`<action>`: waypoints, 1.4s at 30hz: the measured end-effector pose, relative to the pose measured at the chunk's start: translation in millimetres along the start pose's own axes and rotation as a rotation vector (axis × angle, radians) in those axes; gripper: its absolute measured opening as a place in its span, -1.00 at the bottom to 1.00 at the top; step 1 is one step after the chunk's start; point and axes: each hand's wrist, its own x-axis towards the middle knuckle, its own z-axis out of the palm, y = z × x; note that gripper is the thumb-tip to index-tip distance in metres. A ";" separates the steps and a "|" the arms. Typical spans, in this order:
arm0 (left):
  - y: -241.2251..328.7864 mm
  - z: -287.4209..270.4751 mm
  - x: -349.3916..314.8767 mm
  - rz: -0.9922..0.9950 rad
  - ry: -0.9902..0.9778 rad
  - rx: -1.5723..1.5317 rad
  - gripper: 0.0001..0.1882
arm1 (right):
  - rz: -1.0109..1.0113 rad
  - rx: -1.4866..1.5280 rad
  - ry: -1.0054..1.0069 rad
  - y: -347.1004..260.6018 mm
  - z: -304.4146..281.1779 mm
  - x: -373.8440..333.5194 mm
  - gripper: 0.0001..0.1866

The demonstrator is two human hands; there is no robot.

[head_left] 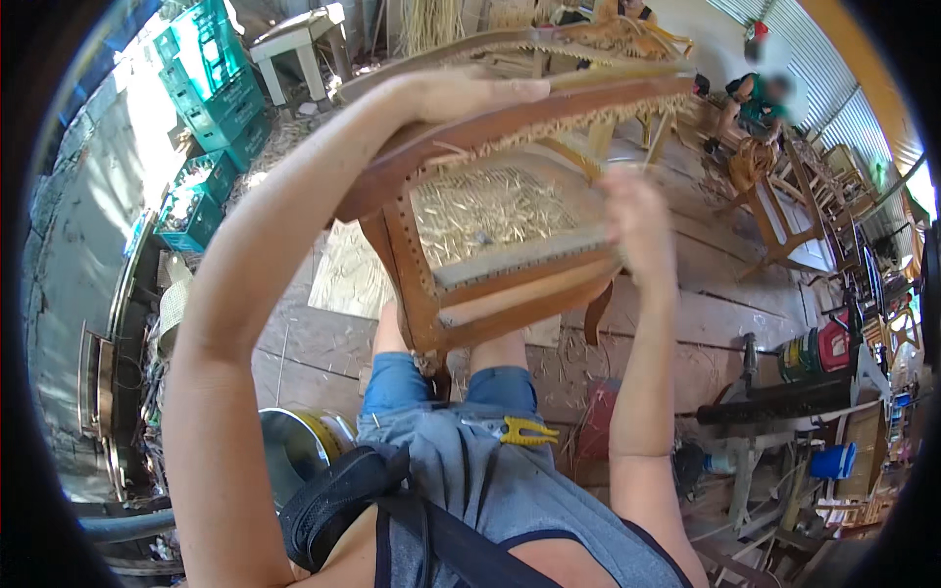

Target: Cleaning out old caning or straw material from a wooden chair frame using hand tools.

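A brown wooden chair frame (402, 255) stands in front of me, close to my knees. Small holes run along its inner edges, and short pale cane ends stick out along the upper rail (549, 108). Across that rail lies my left hand (470, 96), closed over the wood, with its fingers partly hidden. My right hand (639, 230) is raised beside the frame's right side, blurred by motion; whether it holds anything does not show. Through the frame's opening, loose straw-like cane scraps (490, 211) are visible. A yellow-handled tool (529, 431) sits at my waist.
Green crates (211, 88) are stacked at the far left, near a small whitish table (299, 44). A bucket (294, 441) stands by my left hip. At the far right a person (760, 103) sits near other chair frames (779, 216). A wooden bench (750, 470) stands right.
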 end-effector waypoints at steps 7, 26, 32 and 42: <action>4.0 1.6 21.1 0.018 -0.044 0.109 0.36 | -0.168 0.302 -0.176 7.5 82.6 -28.8 -0.61; 5.3 -6.7 8.8 0.002 -0.207 -0.285 0.16 | -0.544 0.292 0.107 -0.4 115.4 26.8 -0.57; -2.7 20.1 21.8 0.087 0.105 -0.158 0.12 | -0.650 0.608 0.183 -2.1 148.1 53.1 -0.45; -1.4 0.3 12.8 0.035 -0.094 -0.157 0.26 | -0.272 0.614 -0.044 -26.5 101.1 -17.4 -0.49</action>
